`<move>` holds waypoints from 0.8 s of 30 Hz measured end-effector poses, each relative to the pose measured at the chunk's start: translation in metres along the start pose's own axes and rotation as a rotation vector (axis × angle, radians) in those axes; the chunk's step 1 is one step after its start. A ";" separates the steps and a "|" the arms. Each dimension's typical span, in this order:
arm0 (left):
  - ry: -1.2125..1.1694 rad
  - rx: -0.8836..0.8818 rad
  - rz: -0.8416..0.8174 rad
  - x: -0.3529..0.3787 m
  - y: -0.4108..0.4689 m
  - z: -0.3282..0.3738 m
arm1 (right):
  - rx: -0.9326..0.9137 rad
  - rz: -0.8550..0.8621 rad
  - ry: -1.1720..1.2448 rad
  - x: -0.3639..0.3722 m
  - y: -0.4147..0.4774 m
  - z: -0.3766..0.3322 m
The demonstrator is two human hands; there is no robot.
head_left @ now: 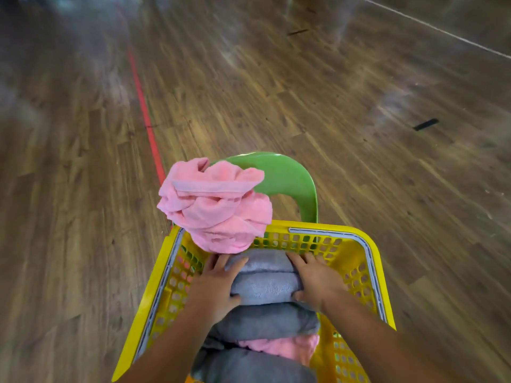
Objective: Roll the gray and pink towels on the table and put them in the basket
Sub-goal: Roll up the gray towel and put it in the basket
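A yellow perforated basket point(356, 275) sits on a green chair point(287, 178). Inside it, my left hand point(214, 288) and my right hand point(318, 283) press on either end of a rolled gray towel point(264, 283) near the far wall. Behind that roll, toward me, lie another gray roll point(265, 322), a pink towel point(290, 346) and one more gray roll point(249, 366). A crumpled, unrolled pink towel point(215, 205) hangs over the basket's far left rim and the chair back. No table is in view.
Brown wooden floor point(331, 92) surrounds the chair, with a red line point(145, 111) running away on the left, a white line point(442, 30) at far right and a short black mark point(425, 124) on the right.
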State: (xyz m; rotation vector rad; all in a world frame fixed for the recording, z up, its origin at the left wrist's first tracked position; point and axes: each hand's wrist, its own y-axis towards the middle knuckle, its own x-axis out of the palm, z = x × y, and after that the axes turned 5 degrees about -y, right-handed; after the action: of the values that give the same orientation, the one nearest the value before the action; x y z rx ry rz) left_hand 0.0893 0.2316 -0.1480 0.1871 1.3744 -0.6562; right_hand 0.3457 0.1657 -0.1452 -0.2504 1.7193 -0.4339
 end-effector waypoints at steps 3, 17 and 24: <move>0.010 0.016 0.012 0.028 0.011 -0.014 | -0.008 -0.022 0.005 0.027 0.020 -0.002; -0.079 -0.099 0.173 -0.016 -0.028 -0.007 | 0.025 -0.051 0.037 -0.015 -0.018 -0.016; -0.204 -0.264 0.327 -0.137 -0.033 -0.015 | -0.075 0.188 0.031 -0.162 -0.019 -0.045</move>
State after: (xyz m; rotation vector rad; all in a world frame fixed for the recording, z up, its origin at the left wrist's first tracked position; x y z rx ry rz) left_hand 0.0521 0.2561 -0.0130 0.1258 1.1859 -0.2115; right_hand 0.3315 0.2196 0.0144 -0.1344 1.7733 -0.2364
